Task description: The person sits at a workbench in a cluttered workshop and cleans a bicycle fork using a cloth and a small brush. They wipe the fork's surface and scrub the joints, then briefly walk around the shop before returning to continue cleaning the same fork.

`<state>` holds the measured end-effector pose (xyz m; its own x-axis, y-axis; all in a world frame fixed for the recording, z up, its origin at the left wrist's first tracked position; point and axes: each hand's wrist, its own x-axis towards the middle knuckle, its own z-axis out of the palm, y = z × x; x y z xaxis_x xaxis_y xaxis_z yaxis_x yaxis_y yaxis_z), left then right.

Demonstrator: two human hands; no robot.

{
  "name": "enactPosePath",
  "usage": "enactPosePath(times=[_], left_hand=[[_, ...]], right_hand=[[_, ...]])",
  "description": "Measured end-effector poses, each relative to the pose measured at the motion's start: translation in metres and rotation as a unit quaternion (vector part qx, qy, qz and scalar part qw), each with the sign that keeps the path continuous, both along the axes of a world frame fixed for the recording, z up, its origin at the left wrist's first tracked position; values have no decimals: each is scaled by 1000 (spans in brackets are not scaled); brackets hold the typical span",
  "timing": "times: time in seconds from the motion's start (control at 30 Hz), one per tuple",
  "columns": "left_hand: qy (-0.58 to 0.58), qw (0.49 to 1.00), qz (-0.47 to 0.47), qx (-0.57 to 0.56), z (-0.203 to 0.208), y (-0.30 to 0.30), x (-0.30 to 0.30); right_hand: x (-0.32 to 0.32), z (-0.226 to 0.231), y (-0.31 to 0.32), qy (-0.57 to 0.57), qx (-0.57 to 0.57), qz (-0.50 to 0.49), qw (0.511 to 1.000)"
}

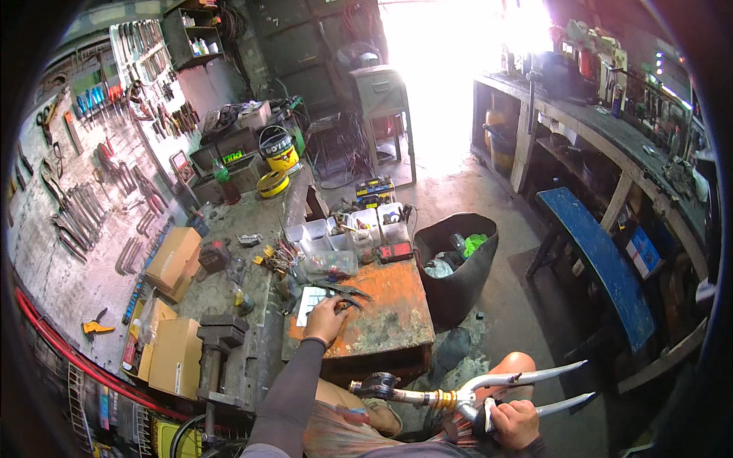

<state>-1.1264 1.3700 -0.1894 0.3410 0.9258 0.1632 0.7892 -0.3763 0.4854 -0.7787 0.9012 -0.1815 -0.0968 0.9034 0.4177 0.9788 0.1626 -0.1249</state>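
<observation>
Across my lap lies a silver bicycle fork (527, 377), its two legs pointing right. Gold-coloured rings (441, 399) sit on its steerer tube, and a black stem (378, 385) is at the left end. My right hand (515, 424) is closed on a crumpled white rag (489, 416) beside the fork crown. Over the orange-topped bench (393, 309), my left hand (326, 320) has its fingers curled at a black-handled tool (350, 303); the fingertips are partly hidden. Dark pliers (342, 289) lie just beyond it. A white sheet (309, 304) lies beside this hand.
Small parts bins (336, 233) line the bench's far side. A black waste bin (458, 278) stands right of it. Left are a vise (221, 343), cardboard boxes (174, 355) and a wall of hanging tools (76, 198). A blue bench (599, 263) stands at right.
</observation>
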Motion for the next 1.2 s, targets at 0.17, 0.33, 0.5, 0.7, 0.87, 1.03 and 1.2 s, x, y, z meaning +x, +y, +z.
enactPosePath(times=[0.17, 0.33, 0.5, 0.7, 0.87, 1.03, 1.2], left_hand=[[13, 999, 22, 33, -21, 13, 12], [-48, 997, 67, -1, -31, 14, 13], [-514, 754, 112, -395, -41, 22, -43], [-661, 558, -59, -498, -8, -3, -12], [-637, 443, 36, -630, 13, 18, -124], [-624, 626, 36, -465, -34, 83, -97], [-608, 656, 51, -444, -1, 68, -77]], right_hand=[[8, -5, -2, -18, -4, 13, 1000], [5, -4, -6, -5, 19, -8, 1000], [-2, -7, 4, 16, -3, 5, 1000], [15, -8, -19, 55, 2, 11, 998], [-17, -16, 4, 81, 16, 61, 995], [-21, -31, -19, 60, 66, 3, 996], [-25, -21, -23, 84, 80, 18, 993]])
